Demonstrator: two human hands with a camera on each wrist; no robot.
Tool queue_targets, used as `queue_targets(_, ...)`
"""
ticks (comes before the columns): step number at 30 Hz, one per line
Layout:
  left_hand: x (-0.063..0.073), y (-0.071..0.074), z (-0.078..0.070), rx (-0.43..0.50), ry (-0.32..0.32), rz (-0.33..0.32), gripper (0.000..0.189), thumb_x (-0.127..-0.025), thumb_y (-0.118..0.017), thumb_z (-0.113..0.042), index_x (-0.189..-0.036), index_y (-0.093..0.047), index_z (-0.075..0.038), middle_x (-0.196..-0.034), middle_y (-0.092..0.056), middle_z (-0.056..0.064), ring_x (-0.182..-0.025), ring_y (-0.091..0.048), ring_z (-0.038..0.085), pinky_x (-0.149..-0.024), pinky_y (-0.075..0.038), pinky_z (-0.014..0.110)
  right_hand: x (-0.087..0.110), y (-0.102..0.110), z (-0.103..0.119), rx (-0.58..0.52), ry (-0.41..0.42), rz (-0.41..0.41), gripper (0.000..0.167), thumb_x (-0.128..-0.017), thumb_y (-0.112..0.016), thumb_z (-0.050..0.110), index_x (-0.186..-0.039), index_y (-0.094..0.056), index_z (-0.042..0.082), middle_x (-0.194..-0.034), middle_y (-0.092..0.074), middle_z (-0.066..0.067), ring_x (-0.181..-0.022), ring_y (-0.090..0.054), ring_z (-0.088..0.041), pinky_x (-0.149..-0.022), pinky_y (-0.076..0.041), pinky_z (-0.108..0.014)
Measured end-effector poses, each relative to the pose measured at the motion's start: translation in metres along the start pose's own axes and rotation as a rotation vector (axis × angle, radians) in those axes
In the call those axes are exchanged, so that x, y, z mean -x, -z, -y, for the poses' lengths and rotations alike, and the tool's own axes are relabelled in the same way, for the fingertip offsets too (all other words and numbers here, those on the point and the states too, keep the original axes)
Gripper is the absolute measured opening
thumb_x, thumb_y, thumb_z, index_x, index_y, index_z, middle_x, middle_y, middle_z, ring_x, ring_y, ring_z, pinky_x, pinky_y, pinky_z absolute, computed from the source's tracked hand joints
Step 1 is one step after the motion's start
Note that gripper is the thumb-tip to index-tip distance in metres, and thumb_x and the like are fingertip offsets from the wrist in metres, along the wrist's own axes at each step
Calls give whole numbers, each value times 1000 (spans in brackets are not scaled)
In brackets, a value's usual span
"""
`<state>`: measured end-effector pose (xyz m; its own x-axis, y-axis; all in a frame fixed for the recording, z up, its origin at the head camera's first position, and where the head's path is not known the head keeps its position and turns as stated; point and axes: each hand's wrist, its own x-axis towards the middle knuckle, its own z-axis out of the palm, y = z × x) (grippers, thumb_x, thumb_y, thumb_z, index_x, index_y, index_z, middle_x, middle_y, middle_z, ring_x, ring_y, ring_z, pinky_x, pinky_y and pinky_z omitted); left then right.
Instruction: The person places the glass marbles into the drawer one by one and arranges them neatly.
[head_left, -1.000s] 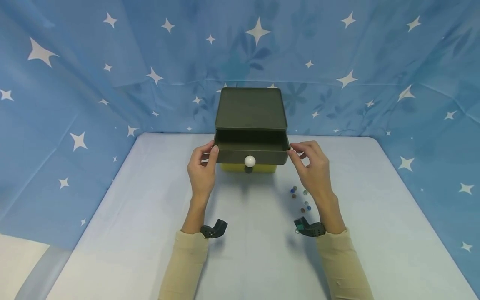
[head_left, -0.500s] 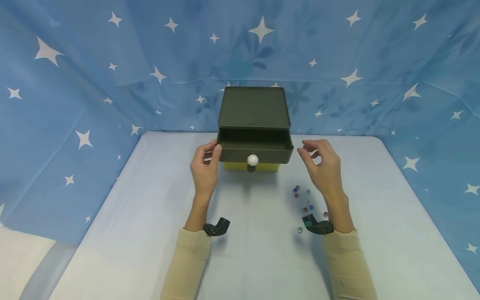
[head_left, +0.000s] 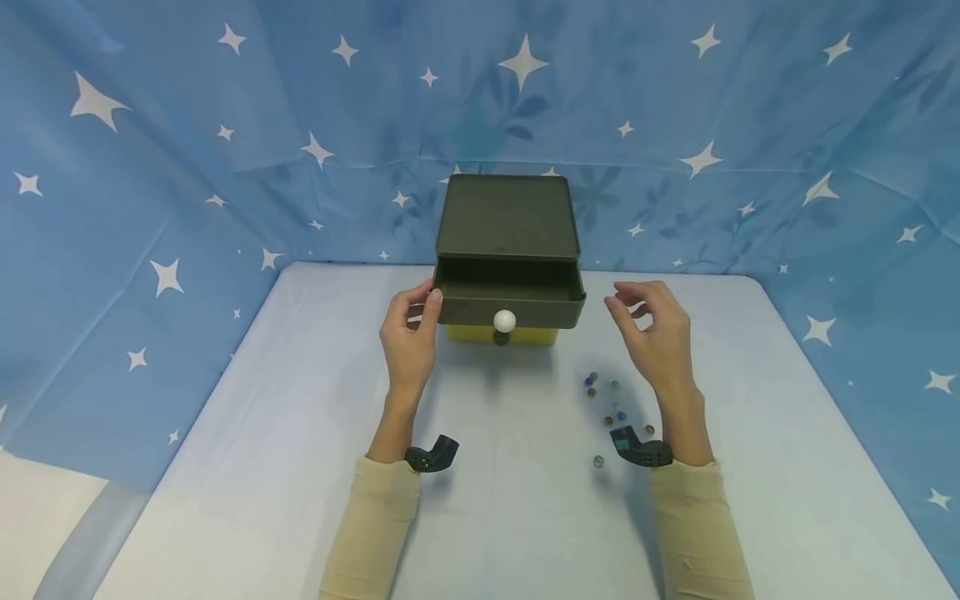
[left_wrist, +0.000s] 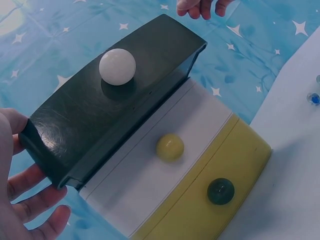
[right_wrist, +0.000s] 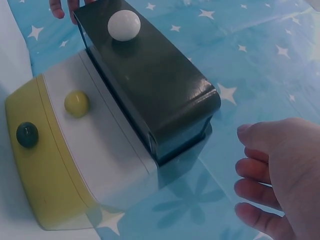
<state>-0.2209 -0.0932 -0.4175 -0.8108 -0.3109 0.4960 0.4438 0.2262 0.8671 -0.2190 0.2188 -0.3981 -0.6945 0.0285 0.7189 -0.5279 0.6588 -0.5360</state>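
A small three-tier drawer cabinet stands at the back middle of the table, its dark green top drawer (head_left: 472, 312) pulled out. Its inside shows bare in the head view. My left hand (head_left: 408, 342) pinches the left front corner of this drawer, thumb at the front face and fingers along the side. The drawer's white round knob (left_wrist: 117, 67) is untouched. My right hand (head_left: 660, 337) hovers to the right of the drawer, apart from it, fingers loosely curved around nothing. Below sit a white drawer (right_wrist: 100, 140) with a yellow knob and a yellow drawer (left_wrist: 200, 200) with a green knob.
Several glass marbles lie on the white table right of the middle, among them a blue one (head_left: 621, 415) and a clear one (head_left: 598, 461) nearer me. A blue star-patterned curtain (head_left: 360, 100) hangs close behind the cabinet.
My right hand has let go of the drawer's right front corner and moved off to the right. The left hand keeps its grip on the drawer, which stays pulled out.
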Motion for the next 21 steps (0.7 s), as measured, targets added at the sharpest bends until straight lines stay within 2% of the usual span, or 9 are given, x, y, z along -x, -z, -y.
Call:
queue_targets(16, -1, 0, 1, 16, -6, -7, 29, -98, -66, -29, -119, -71, -9, -108, -69, 9, -94, -65, 18, -72, -49, 21, 1, 6, -13, -4, 10, 31, 21, -90, -73, 5, -109, -71, -2, -97, -68, -17, -89, -60, -22, -77, -44, -9)
queue_targets(21, -1, 0, 1, 22, 7, -10, 28, -97, -67, -26, -119, -71, -9, -108, -69, 10, -94, -65, 21, -72, -49, 23, 1, 8, -16, -5, 2, 75, 21, -90, -73, 7, -109, -71, -1, -98, -68, -16, -90, -60, -20, -78, -45, -12)
